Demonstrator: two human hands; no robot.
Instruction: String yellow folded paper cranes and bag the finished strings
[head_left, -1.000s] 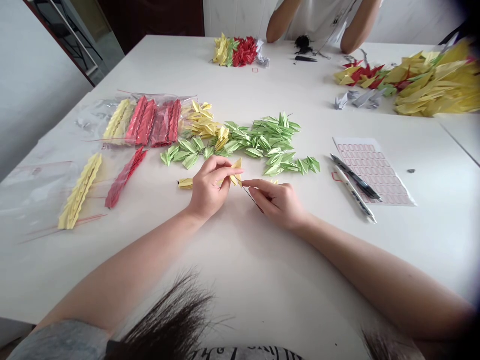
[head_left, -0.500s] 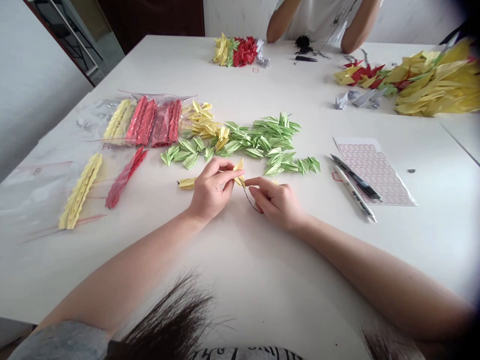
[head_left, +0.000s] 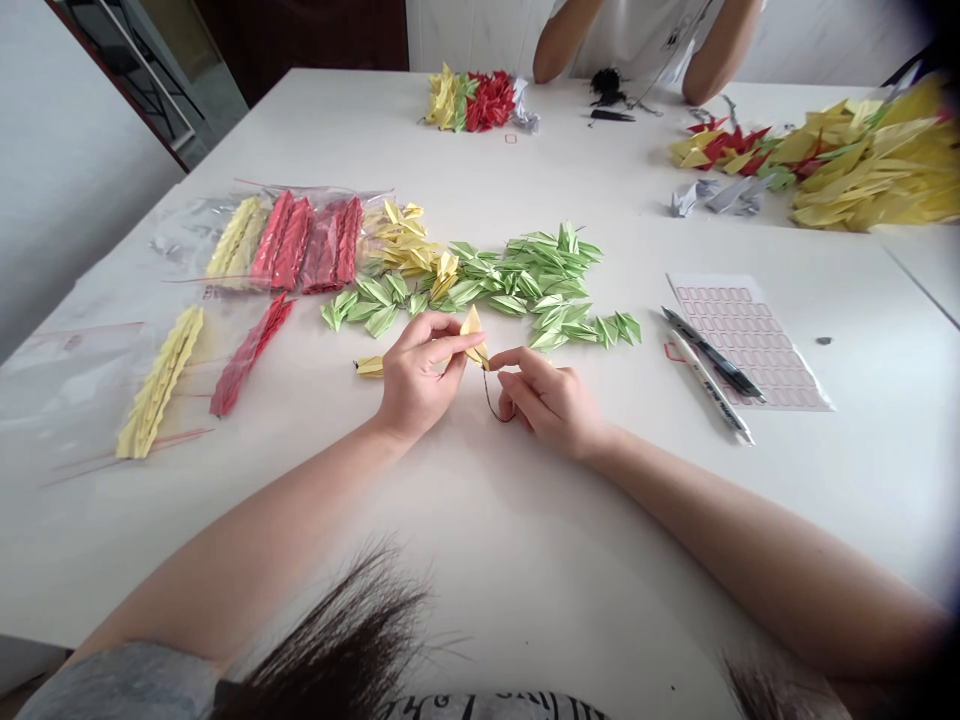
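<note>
My left hand (head_left: 424,375) pinches a folded yellow paper piece (head_left: 472,328) between thumb and fingers. From its lower end a dark thread (head_left: 487,395) loops down and over to my right hand (head_left: 551,400), whose thumb and curled fingers close on it. The right index fingertip reaches to the base of the paper piece. Another yellow folded paper piece (head_left: 369,367) lies just left of my left hand. Behind both hands is a long pile of green folded paper pieces (head_left: 517,275), with yellow folded pieces (head_left: 409,245) at its left end.
Clear plastic bags (head_left: 180,235) with red and yellow paper strips lie at left. A sheet with red outlines (head_left: 750,330), a black pen (head_left: 712,352) and a white pen (head_left: 709,385) lie right. Across the table (head_left: 600,180) sits a person (head_left: 637,40) near more folded paper (head_left: 870,165).
The yellow paper piece has tilted slightly, its tip shifting left and up. The thread's loop has drawn a little closer under it. My hands stay nearly in place.
</note>
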